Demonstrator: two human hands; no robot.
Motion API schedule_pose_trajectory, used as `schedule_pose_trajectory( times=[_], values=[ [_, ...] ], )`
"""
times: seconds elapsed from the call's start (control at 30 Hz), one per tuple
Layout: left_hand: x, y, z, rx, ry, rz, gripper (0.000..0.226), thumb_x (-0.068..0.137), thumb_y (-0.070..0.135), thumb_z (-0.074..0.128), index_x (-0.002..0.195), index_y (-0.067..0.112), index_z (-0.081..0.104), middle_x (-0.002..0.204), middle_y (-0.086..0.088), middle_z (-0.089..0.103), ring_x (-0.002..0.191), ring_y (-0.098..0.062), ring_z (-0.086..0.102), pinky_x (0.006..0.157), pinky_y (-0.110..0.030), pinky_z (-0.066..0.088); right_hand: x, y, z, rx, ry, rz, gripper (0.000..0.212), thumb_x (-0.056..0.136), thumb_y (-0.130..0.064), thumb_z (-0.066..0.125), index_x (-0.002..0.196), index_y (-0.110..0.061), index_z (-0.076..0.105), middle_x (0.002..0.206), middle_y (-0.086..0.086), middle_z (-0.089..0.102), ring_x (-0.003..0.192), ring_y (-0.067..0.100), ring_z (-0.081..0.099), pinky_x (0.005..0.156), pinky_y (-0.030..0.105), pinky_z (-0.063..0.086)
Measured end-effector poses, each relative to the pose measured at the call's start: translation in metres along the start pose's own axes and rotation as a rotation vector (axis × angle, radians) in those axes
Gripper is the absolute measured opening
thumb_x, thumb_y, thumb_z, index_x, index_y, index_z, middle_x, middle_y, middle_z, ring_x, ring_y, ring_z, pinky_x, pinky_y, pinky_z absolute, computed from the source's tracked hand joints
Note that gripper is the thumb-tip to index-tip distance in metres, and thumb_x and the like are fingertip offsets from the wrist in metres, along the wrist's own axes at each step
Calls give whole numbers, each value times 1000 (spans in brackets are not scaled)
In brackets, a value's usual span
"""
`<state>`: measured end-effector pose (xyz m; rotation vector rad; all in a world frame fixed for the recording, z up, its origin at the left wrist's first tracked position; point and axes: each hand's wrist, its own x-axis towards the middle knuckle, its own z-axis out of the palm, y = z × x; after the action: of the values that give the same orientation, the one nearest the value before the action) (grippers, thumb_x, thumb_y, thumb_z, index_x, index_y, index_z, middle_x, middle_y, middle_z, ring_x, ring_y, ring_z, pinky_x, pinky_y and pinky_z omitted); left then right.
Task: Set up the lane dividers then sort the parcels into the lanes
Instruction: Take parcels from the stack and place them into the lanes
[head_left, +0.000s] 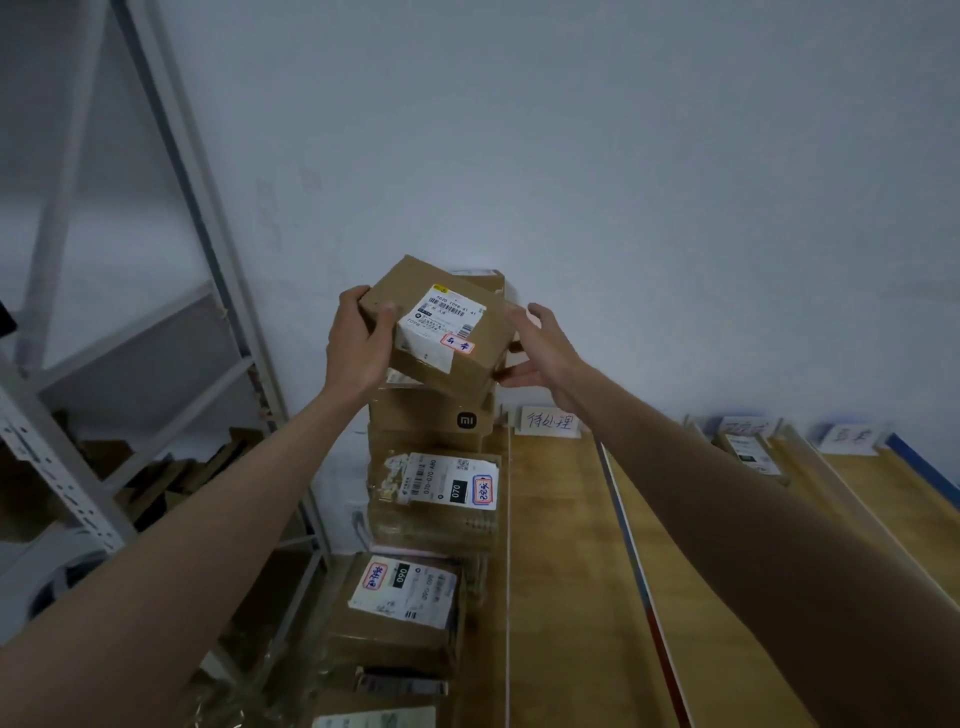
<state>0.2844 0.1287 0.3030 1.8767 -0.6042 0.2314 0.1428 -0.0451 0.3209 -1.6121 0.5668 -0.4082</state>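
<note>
We note both arms stretched forward over the light wooden table top (561, 545). The left hand (358, 345) grips the left end of a small brown cardboard parcel (441, 325) bearing a white shipping label, fingers curled over its top edge and thumb on the near face. The right hand (540, 353) lies against the parcel's right side with fingers fairly straight and the thumb under its lower corner; we cannot tell how firmly it holds.

The parcel is tilted and held above a stack of brown cardboard boxes (431, 467) standing along the table's left edge, close to the pale wall (571, 156).

To the right we see thin lane dividers (631, 540) running away toward the wall, with white handwritten lane cards (549, 420) at their far ends. One flat labelled parcel (750, 452) lies in a lane further right.

A grey metal shelving rack (104, 389) stands at left.
</note>
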Motion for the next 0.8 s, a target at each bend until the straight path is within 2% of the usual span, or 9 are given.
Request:
schedule_pose_trajectory(
  times=[0.1, 0.17, 0.27, 0.33, 0.4, 0.53, 0.63, 0.73, 0.8],
  values=[
    [-3, 12, 4, 9, -52, 47, 47, 101, 43, 43, 142, 20, 37, 137, -5, 53, 117, -20, 52, 96, -38, 47, -10, -2, -19, -53, -82, 37, 60, 95, -49, 59, 140, -14, 43, 116, 8, 62, 86, 27, 75, 78, 35, 62],
    [-7, 21, 10, 14, -89, 90, 46, 102, 41, 42, 141, 17, 38, 136, -6, 54, 116, -20, 53, 96, -38, 48, -16, -2, -36, -62, -88, 56, 55, 94, -43, 64, 134, -9, 45, 125, 13, 57, 93, 29, 73, 87, 38, 60],
    [-11, 34, 21, 42, -161, 142, 44, 104, 39, 40, 141, 15, 40, 136, -6, 54, 118, -23, 54, 98, -46, 50, -26, -3, -61, -67, -93, 82, 52, 92, -34, 69, 129, -5, 46, 129, 12, 54, 98, 28, 72, 83, 35, 61],
    [-15, 44, 32, 29, -228, 154, 43, 104, 38, 39, 141, 17, 39, 135, -6, 54, 118, -25, 56, 92, -48, 53, -33, -1, -78, -89, -66, 83, 52, 92, -32, 69, 128, -1, 49, 131, 13, 56, 99, 28, 72, 82, 34, 61],
    [-23, 56, 48, 20, -281, 169, 45, 102, 41, 40, 142, 20, 40, 134, -5, 54, 117, -26, 55, 91, -49, 53, -42, 2, -95, -112, 4, 93, 51, 91, -33, 70, 125, 1, 53, 128, 15, 59, 96, 29, 73, 84, 36, 61],
    [-42, 81, 93, 61, -324, 166, 53, 103, 44, 38, 147, 15, 36, 147, -9, 48, 128, -25, 49, 105, -42, 41, -68, 17, -135, -101, 137, 162, 50, 93, -32, 68, 126, 2, 54, 122, 16, 61, 92, 31, 73, 78, 34, 62],
    [-62, 90, 127, 55, -423, 127, 54, 104, 45, 37, 150, 16, 33, 151, -10, 43, 134, -27, 46, 108, -48, 41, -95, 37, -170, -22, 274, 191, 53, 93, -27, 67, 130, 6, 49, 118, 17, 58, 89, 30, 69, 67, 33, 63],
    [-95, 90, 163, 197, -546, 176, 57, 104, 47, 36, 151, 15, 34, 155, -10, 37, 140, -29, 38, 114, -45, 32, -126, 65, -210, -20, 449, 270, 54, 92, -27, 69, 131, 5, 49, 123, 18, 54, 100, 32, 65, 77, 41, 61],
    [-122, 91, 188, 328, -641, 279, 56, 104, 46, 36, 149, 13, 37, 155, -10, 36, 139, -30, 38, 113, -43, 32, -152, 85, -235, -65, 518, 349, 51, 93, -31, 67, 129, 1, 51, 114, 16, 58, 91, 29, 63, 79, 40, 58]
  ],
)
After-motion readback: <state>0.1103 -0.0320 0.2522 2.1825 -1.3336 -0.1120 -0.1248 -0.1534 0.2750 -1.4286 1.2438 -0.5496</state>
